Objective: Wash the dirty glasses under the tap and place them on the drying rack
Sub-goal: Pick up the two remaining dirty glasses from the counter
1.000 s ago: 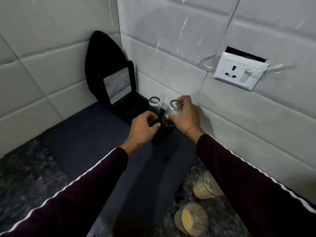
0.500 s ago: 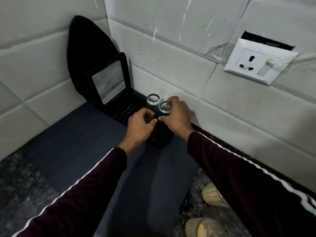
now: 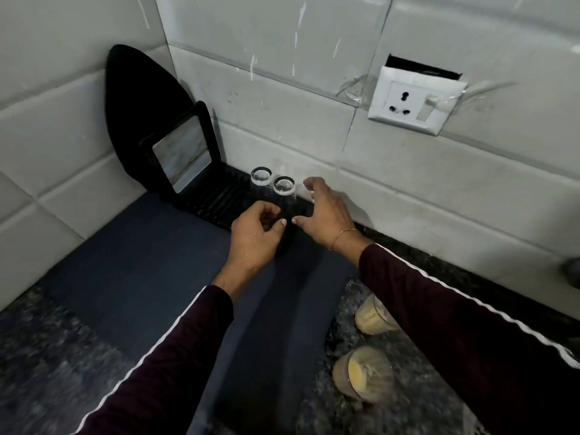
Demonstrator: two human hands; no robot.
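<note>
Standing upside down at the drying rack's right end, two clean glasses sit just beyond the spread, empty right hand; the left hand, loosely curled, holds nothing.

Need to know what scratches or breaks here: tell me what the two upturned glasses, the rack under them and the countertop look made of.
Upturned glasses: clear glass, glossy; thick see-through bases catch the light.
Drying rack: looks like black moulded plastic, matt, with straight ribs; it could be rubber.
Countertop: dark speckled stone, probably polished granite, judging by the grain.
</note>
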